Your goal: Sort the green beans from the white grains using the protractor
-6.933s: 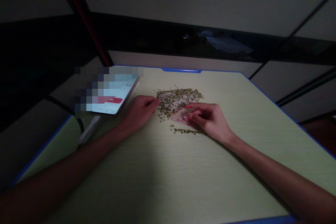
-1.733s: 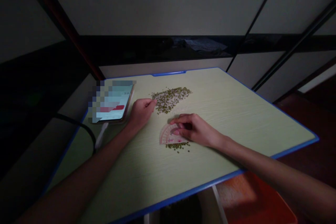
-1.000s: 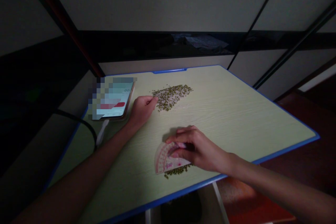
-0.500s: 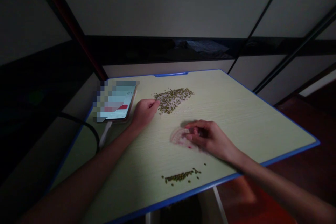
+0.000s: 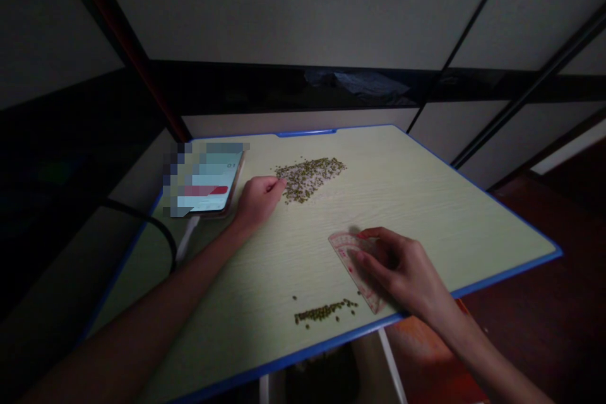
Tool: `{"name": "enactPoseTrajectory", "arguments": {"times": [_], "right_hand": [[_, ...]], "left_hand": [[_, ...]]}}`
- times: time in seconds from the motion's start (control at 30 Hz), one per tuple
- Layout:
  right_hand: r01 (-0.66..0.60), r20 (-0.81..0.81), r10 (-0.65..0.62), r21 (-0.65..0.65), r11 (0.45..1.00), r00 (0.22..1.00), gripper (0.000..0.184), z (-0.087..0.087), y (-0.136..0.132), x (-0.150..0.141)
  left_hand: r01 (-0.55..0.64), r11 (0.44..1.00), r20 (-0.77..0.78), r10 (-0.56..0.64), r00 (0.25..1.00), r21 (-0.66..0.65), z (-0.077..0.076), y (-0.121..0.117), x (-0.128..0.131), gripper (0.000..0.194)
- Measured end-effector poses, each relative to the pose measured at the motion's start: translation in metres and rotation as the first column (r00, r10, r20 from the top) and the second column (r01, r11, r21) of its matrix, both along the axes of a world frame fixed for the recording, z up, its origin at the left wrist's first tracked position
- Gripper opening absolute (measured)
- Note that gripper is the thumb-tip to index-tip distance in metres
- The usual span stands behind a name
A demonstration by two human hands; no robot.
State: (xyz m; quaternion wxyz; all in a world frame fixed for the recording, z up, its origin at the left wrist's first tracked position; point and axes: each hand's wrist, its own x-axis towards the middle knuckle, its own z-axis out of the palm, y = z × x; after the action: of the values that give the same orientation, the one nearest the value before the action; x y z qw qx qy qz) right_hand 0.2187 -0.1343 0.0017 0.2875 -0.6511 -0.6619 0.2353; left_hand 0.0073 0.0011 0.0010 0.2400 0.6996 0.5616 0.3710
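Observation:
A pale green table with a blue rim carries a large heap of small green beans near its far side. My left hand rests curled at the heap's left edge, fingertips touching the beans. A pink see-through protractor lies near the front edge, and my right hand presses on it with bent fingers. A small row of beans sits just left of the protractor, close to the front rim.
A lit phone lies at the table's far left with a white cable running off the edge beside a dark cord. An orange seat shows below the front right rim. A wall with dark rails stands behind.
My right hand dragged the protractor and a small batch of beans from the heap toward the front edge, left them there, lifted away, then set the protractor down to their right. My left hand stayed put.

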Motion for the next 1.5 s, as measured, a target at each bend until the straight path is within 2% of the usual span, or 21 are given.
{"name": "enactPoseTrajectory", "arguments": {"times": [0.27, 0.5, 0.63, 0.73, 0.83, 0.93, 1.03, 1.27, 1.5], "right_hand": [[0.006, 0.021, -0.007, 0.032, 0.999, 1.0, 0.026, 0.001, -0.006, -0.027], [-0.063, 0.045, 0.061, 0.045, 0.997, 0.997, 0.024, 0.001, -0.008, -0.046], [-0.104, -0.025, 0.104, 0.01, 0.995, 0.994, 0.027, 0.003, 0.0, -0.048], [-0.186, -0.097, 0.186, 0.01, 0.983, 0.978, 0.026, 0.006, 0.012, -0.045], [-0.332, -0.138, 0.336, 0.051, 0.942, 0.932, 0.025, 0.01, 0.022, -0.043], [-0.492, -0.16, 0.505, 0.113, 0.863, 0.848, 0.025, 0.014, 0.026, -0.044], [-0.599, -0.165, 0.614, 0.137, 0.789, 0.772, 0.022, 0.016, 0.025, -0.044], [-0.699, -0.161, 0.715, 0.151, 0.699, 0.681, 0.023, 0.015, 0.021, -0.043], [-0.725, -0.182, 0.74, 0.151, 0.672, 0.648, 0.02, 0.015, 0.018, -0.041]], "left_hand": [[0.006, 1.0, 0.003, -0.006, 1.0, 0.008, -0.001, 0.001, 0.0, 0.034], [0.013, 1.0, 0.006, -0.013, 1.0, 0.005, -0.001, 0.0, 0.001, 0.035], [0.009, 1.0, 0.01, -0.009, 1.0, 0.008, 0.0, -0.001, 0.001, 0.035], [0.008, 1.0, 0.012, -0.008, 1.0, 0.013, 0.0, -0.001, 0.001, 0.035], [0.008, 1.0, 0.013, -0.008, 1.0, 0.018, 0.0, -0.001, 0.001, 0.035], [0.007, 1.0, 0.015, -0.007, 1.0, 0.024, 0.0, -0.001, 0.001, 0.035], [0.005, 1.0, 0.015, -0.006, 1.0, 0.026, 0.0, -0.002, 0.002, 0.035], [-0.004, 1.0, 0.01, 0.004, 1.0, 0.027, 0.0, -0.001, 0.002, 0.035], [-0.001, 1.0, 0.005, 0.001, 1.0, 0.025, -0.001, -0.001, 0.002, 0.036]]}}
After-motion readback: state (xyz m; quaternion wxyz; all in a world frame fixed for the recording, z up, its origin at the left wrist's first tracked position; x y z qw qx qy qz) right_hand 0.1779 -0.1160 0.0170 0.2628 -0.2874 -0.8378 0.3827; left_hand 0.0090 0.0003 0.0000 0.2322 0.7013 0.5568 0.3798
